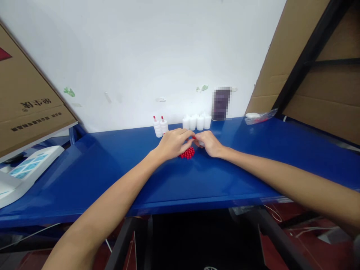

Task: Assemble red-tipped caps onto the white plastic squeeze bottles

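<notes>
My left hand [174, 143] is closed in a pinch on a small red cap [194, 137], its thumb and fingertips meeting those of the other hand. My right hand [209, 144] is wrapped round a small white bottle [201, 143], mostly hidden by the fingers. The red cap is at the bottle's tip end; whether it is seated I cannot tell. Just below my left fingers stands a tight cluster of red caps [188, 153] on the blue table. Behind my left hand are two white bottles [156, 129] with red tips, one partly covered by the hand.
Several white bottles [200, 122] without red tips stand in a row by the wall. A phone [221, 104] with a blurred screen leans there. A clear plastic bag [261, 117] lies at the back right. A white device [30, 168] sits on the left of the blue table [112, 157].
</notes>
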`<state>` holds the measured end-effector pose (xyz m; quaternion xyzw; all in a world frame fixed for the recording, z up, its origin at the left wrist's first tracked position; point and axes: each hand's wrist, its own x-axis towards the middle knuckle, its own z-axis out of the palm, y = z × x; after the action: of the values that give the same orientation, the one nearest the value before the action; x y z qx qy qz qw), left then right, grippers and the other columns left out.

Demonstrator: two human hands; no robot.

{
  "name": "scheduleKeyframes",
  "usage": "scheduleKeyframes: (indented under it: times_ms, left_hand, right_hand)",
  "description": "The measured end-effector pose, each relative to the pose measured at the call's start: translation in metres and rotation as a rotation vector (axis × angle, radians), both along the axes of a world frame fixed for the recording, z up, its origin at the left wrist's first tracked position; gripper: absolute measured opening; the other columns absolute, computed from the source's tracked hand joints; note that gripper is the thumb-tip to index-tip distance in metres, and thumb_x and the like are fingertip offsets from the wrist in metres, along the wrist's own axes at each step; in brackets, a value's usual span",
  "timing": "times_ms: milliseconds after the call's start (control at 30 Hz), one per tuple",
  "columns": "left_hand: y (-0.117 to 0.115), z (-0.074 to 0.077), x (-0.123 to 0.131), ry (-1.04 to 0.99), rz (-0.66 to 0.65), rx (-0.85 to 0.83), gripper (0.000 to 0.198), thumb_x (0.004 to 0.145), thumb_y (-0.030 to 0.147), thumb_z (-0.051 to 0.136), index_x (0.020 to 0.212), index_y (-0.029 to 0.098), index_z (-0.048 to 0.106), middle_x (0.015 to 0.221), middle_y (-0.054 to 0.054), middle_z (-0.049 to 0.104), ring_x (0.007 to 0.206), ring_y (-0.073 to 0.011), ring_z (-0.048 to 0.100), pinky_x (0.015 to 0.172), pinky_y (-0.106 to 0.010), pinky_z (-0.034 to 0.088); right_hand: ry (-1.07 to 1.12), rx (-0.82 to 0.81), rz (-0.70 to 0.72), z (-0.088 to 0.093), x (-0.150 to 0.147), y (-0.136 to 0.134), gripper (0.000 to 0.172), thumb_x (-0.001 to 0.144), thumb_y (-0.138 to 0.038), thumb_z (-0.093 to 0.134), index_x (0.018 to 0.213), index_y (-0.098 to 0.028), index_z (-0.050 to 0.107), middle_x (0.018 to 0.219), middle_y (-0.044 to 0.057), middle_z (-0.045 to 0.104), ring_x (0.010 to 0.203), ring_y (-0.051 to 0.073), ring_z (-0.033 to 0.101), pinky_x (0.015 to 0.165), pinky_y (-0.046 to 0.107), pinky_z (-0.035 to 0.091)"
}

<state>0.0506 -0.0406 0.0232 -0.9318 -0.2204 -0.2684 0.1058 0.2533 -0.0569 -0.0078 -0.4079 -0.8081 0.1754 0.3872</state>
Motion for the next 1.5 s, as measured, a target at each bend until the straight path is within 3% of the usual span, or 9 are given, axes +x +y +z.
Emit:
scheduleKeyframes:
  times_ms: [267,467,700,1033,1500]
  left_hand:
    - [-0.001,-0.007,0.002,-0.076,-0.043,-0.089,0.02,0.095,0.023,0.049,0.109,0.019,0.064,0.084,-0.003,0.071,0.077,-0.0154,0.065,0.069,-0.028,0.047]
    - [-0.005,-0.001,0.002,0.108,0.009,-0.093,0.019,0.093,0.023,0.049,0.103,0.017,0.065,0.082,-0.004,0.069,0.073,-0.0169,0.063,0.063,-0.029,0.043]
    - [-0.002,-0.004,0.001,0.148,-0.008,0.046,0.023,0.095,0.022,0.046,0.106,0.016,0.065,0.087,-0.007,0.072,0.077,-0.0184,0.065,0.066,-0.03,0.046]
    - [0.004,-0.01,0.003,0.142,-0.054,0.166,0.025,0.096,0.02,0.045,0.106,0.016,0.067,0.083,-0.005,0.073,0.075,-0.0188,0.067,0.067,-0.032,0.048]
    - [-0.002,-0.007,0.003,0.143,-0.022,-0.046,0.026,0.093,0.02,0.046,0.112,0.017,0.063,0.079,-0.004,0.069,0.069,-0.0168,0.062,0.059,-0.027,0.041]
  right_hand:
    - [-0.086,0.02,-0.021,0.003,-0.002,-0.006,0.035,0.087,-0.04,0.038,0.057,-0.021,0.042,0.056,0.001,0.049,0.055,0.014,0.044,0.06,0.03,0.032]
    - [-0.133,0.044,-0.008,0.005,-0.003,-0.007,0.033,0.087,-0.036,0.04,0.061,-0.019,0.052,0.06,0.003,0.057,0.059,0.016,0.049,0.062,0.031,0.031]
    - [-0.216,0.04,-0.047,0.006,-0.003,-0.007,0.036,0.089,-0.035,0.044,0.065,-0.017,0.064,0.06,0.004,0.061,0.057,0.016,0.049,0.06,0.03,0.028]
    - [-0.319,0.007,-0.146,0.011,-0.007,-0.011,0.033,0.085,-0.031,0.044,0.061,-0.016,0.06,0.061,0.006,0.062,0.057,0.015,0.049,0.059,0.03,0.027]
    - [-0.35,0.022,-0.147,0.01,-0.007,-0.009,0.035,0.087,-0.031,0.038,0.056,-0.017,0.049,0.056,0.004,0.053,0.054,0.014,0.043,0.058,0.031,0.024]
